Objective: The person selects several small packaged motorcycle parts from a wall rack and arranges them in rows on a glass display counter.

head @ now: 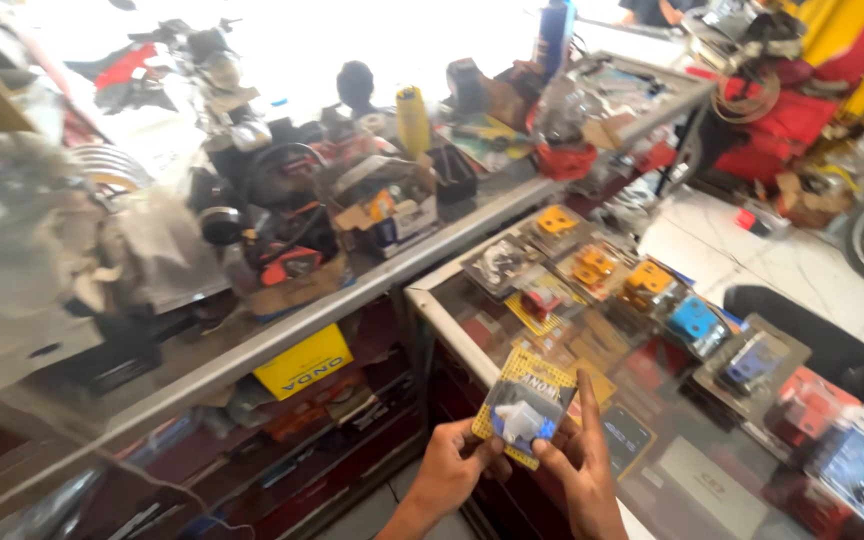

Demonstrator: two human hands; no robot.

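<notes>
Two bare hands: left hand (455,470), right hand (584,472). One yellow-carded blister pack with white part (524,414), held. One yellow cylindrical bottle (413,121). One blue spray can (554,32). One yellow flat box under glass (304,362). One blue-carded blister pack (696,318).

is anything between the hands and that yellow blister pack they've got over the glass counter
Nothing visible. The left hand grips the yellow blister pack at its lower left edge, and the right hand pinches its lower right, forefinger up along the side. It is held just above the glass counter, apart from the other packets lying there.
</notes>
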